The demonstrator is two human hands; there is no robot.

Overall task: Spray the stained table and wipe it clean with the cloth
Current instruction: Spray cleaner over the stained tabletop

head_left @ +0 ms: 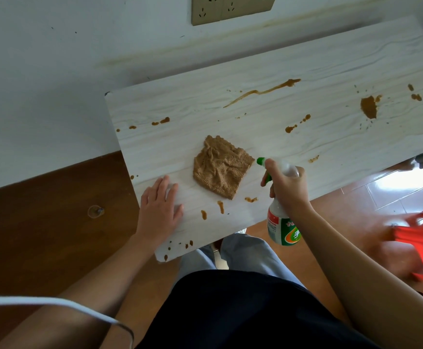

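Note:
A white wood-grain table (268, 71) carries brown stains: a long streak (261, 91) at the back, a large blot (368, 107) at the right, and smaller spots near the front edge. A crumpled tan cloth (221, 167) lies in the middle of the table. My right hand (287, 186) grips the neck of a white spray bottle (282, 225) with a green nozzle, which points left toward the cloth. My left hand (158, 205) rests flat on the table's front left part, fingers spread, just left of the cloth.
The table stands against a white wall with a beige socket plate (230, 8). A red plastic stool (422, 245) is on the floor at the right. A white cable (54, 306) crosses the lower left. Brown wood floor (41, 222) lies left of the table.

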